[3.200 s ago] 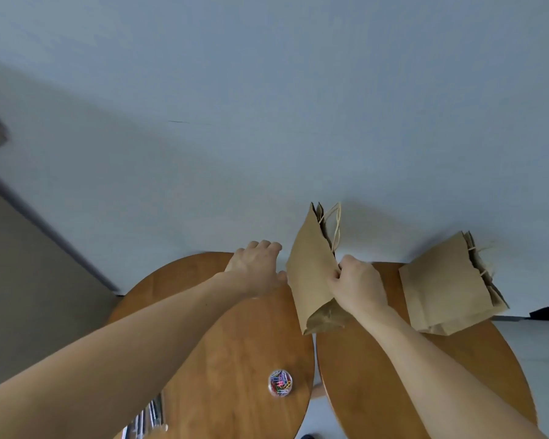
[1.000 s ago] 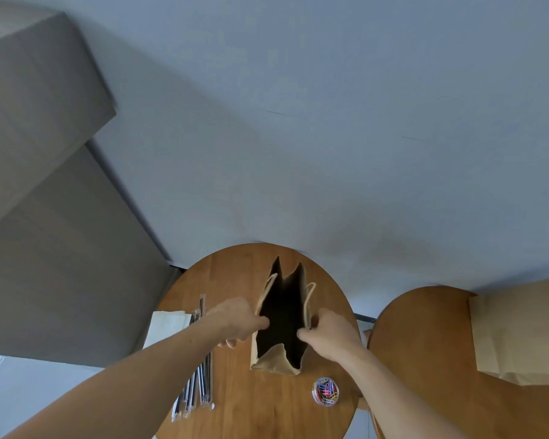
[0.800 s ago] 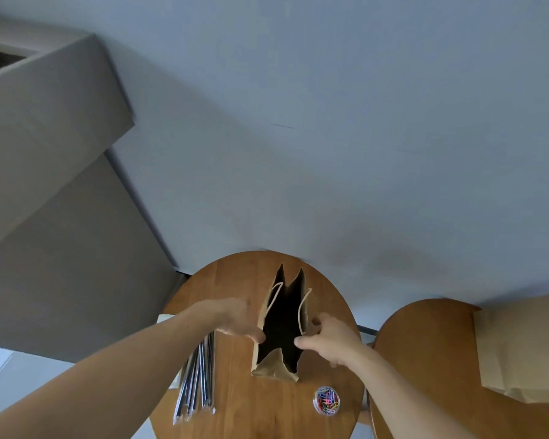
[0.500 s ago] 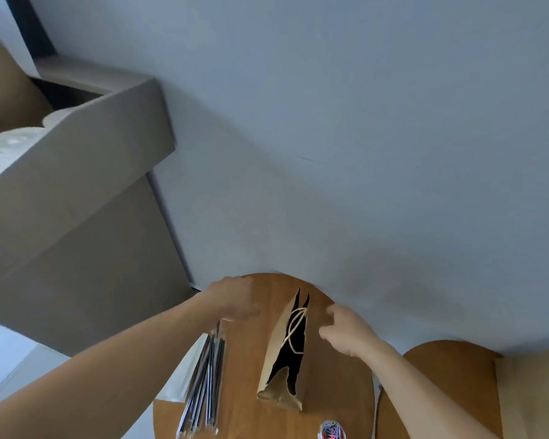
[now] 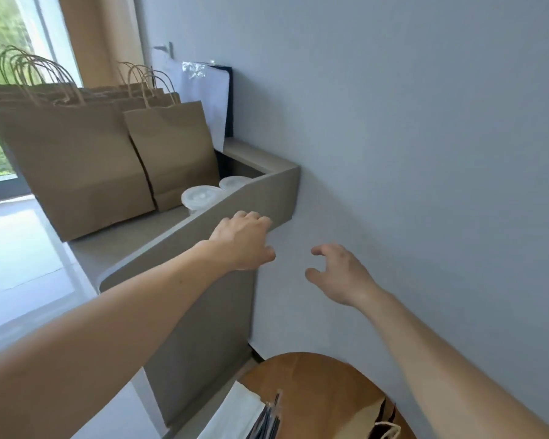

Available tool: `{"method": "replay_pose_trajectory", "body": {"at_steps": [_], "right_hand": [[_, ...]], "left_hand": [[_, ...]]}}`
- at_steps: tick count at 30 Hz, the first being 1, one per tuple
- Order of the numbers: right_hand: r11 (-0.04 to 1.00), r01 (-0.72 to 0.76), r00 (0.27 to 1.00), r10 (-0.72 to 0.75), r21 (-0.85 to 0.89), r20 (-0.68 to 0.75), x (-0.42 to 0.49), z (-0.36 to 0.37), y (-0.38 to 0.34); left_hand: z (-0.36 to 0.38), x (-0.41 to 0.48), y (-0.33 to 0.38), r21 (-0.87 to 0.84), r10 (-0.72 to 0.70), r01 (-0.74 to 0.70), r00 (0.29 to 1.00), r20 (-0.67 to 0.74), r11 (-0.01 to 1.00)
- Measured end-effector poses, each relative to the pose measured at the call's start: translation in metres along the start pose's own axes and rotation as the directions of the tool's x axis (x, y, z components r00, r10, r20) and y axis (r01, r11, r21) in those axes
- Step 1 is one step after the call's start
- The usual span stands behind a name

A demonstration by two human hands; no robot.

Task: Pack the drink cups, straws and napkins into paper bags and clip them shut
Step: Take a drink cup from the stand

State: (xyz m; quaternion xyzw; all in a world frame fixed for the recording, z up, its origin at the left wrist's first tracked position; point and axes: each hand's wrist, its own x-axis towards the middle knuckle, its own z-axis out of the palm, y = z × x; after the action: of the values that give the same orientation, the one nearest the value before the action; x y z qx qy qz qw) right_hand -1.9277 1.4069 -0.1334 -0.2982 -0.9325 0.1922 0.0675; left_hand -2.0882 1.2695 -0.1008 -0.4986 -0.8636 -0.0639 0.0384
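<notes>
Two drink cups with white lids [image 5: 202, 195] [image 5: 233, 182] stand on a grey counter behind its raised wall [image 5: 203, 223]. My left hand [image 5: 243, 237] hovers in front of that wall, fingers loosely bent, holding nothing. My right hand [image 5: 338, 272] is raised to the right of it before the wall of the room, fingers spread and empty. At the bottom edge, the round wooden table [image 5: 317, 378] carries white napkins [image 5: 235, 416], dark wrapped straws [image 5: 268, 421] and the open paper bag [image 5: 382, 421], only partly in view.
Several brown paper bags with twine handles [image 5: 73, 160] [image 5: 175, 150] stand on the counter left of the cups. A white sheet [image 5: 203, 93] hangs behind them. A window [image 5: 0, 74] lies at far left. The grey-blue wall [image 5: 425, 153] fills the right.
Both hands let go of the open bag on the table and rose toward the counter. My view swung up and left, bringing the cups and spare bags into sight.
</notes>
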Motion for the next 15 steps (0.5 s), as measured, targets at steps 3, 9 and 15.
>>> {"method": "replay_pose_trajectory", "body": {"at_steps": [3,9,15], "right_hand": [[0.996,0.091,0.995,-0.091,-0.005,-0.048,0.035,-0.016,-0.053],[0.976,0.219,0.972,-0.218,-0.005,-0.085,0.105,-0.017,-0.149],[0.958,0.244,0.969,-0.233,-0.152,0.088,0.171,0.006,-0.221]], "left_hand": [[-0.031,0.005,-0.051,-0.035,-0.050,0.047,0.996,-0.071,0.998],[-0.056,0.015,-0.155,-0.088,-0.135,0.126,0.985,-0.107,0.988],[-0.043,0.029,-0.227,-0.119,-0.133,0.127,0.990,-0.048,0.985]]}}
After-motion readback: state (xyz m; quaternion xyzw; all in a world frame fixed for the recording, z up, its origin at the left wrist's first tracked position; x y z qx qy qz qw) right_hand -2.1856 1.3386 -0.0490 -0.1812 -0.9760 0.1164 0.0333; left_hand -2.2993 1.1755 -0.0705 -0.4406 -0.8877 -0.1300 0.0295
